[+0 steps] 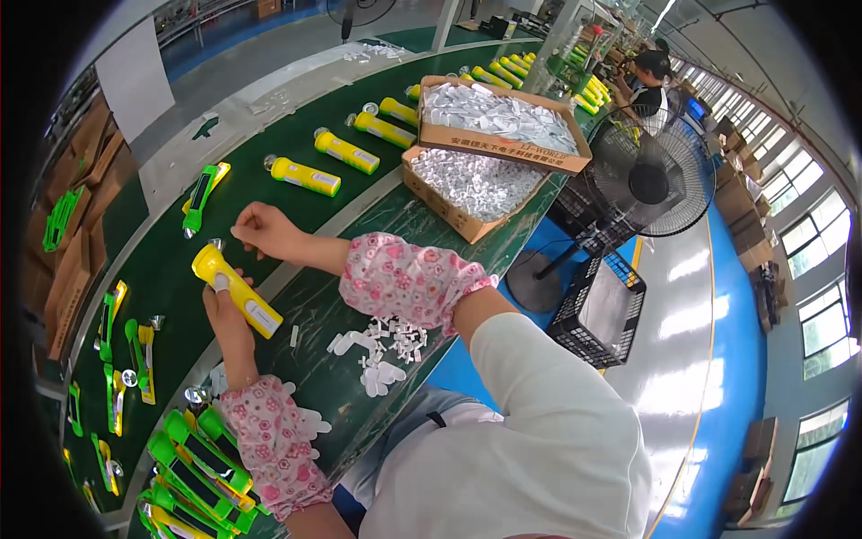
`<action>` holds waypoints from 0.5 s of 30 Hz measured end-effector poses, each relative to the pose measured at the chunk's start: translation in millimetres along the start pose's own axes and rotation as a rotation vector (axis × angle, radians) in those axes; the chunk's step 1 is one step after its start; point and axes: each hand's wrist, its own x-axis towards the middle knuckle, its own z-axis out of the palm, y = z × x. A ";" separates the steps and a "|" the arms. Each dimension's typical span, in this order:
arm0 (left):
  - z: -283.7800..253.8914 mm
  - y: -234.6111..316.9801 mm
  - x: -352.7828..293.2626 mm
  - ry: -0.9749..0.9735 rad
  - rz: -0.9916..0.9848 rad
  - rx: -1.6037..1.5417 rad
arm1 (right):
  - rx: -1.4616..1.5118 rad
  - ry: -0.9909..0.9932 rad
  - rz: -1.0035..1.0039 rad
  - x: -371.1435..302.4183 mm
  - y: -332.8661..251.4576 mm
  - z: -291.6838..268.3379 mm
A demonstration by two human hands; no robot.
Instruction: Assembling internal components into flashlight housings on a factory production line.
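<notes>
My left hand [229, 319] is wrapped round a yellow flashlight body [255, 306], which lies tilted over the green bench with its wide end away from me. A small shiny cup-shaped piece [216, 243] shows by that wide end. Just above and to the right, my right hand [269, 232] is closed with fingertips bent together, apart from the flashlight. Whatever it pinches, if anything, is too small to make out. Small white plastic pieces [382, 350] lie scattered near my right forearm. Beyond my hands, a row of yellow flashlights [303, 176] rests on the green surface.
Two stacked cardboard boxes of clear and white parts [498, 117] stand at the right. Green-and-yellow flashlight parts [199, 458] pile up at lower left. A black standing fan [648, 183] and black crate [600, 305] are beside the bench; a person [648, 90] sits farther along.
</notes>
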 end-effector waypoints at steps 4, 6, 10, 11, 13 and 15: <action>-30.8 -32.3 77.3 0.050 -0.054 0.011 | -1.007 0.069 -0.296 83.0 53.5 -30.0; -37.3 -42.7 105.9 0.092 -0.082 0.039 | -1.271 -0.039 -0.294 130.3 73.2 -42.2; -77.2 -51.7 140.5 0.204 -0.121 0.079 | -1.543 -0.117 -0.552 208.1 109.5 -13.0; -68.5 -56.9 155.1 0.107 -0.099 0.060 | -1.641 -0.003 -0.617 231.3 123.0 -32.1; -81.0 -73.2 161.7 0.078 -0.073 0.070 | -1.707 -0.204 -0.516 248.0 135.3 -32.3; -106.9 -85.5 161.0 0.241 -0.112 0.319 | -1.593 -0.460 -0.241 258.8 126.7 1.0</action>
